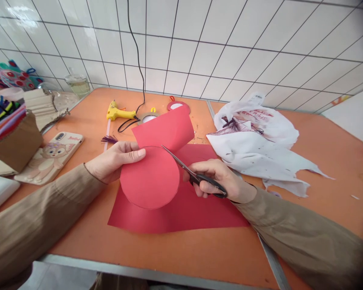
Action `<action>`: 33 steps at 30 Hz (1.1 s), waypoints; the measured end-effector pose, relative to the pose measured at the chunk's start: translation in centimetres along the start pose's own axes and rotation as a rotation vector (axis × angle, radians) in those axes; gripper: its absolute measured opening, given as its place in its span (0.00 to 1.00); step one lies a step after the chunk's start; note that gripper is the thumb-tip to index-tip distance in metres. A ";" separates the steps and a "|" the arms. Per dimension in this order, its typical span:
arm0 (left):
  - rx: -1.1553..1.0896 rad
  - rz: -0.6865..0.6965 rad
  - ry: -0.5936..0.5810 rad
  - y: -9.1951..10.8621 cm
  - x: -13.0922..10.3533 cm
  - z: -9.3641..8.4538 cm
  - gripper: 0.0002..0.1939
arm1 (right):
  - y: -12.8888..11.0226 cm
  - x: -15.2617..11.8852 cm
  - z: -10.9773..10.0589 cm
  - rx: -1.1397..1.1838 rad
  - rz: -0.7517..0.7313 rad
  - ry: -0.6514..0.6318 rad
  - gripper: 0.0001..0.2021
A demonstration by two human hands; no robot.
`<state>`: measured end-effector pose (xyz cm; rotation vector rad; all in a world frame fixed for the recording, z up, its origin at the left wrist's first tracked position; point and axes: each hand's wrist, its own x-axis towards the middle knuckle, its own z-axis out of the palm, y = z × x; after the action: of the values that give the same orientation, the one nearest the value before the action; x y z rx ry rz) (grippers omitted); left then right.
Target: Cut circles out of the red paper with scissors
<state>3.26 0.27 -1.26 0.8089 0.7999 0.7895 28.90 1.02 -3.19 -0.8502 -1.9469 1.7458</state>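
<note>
My left hand [115,160] pinches a sheet of red paper [157,169] whose lower part is cut into a round disc, with a square flap still rising above it. My right hand [218,178] holds black-handled scissors [196,175]; the blades point up-left and meet the paper at the top right of the disc. A larger red sheet [193,209] lies flat on the orange table [175,253] beneath both hands.
A yellow glue gun [118,113] with a black cord lies at the back. A phone in a cartoon case [50,155] and a box of coloured felt [6,125] sit left. A crumpled white plastic bag [260,145] lies right. Small round mirrors [178,105] rest near the tiled wall.
</note>
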 end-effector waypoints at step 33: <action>0.021 0.111 0.290 -1.3 0.6 0.2 0.09 | -0.1 0.3 1.4 0.217 0.060 0.268 0.16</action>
<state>4.02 0.11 -2.41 0.7719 1.0285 1.0143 27.78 0.13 -3.32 -1.0129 -1.5446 1.7362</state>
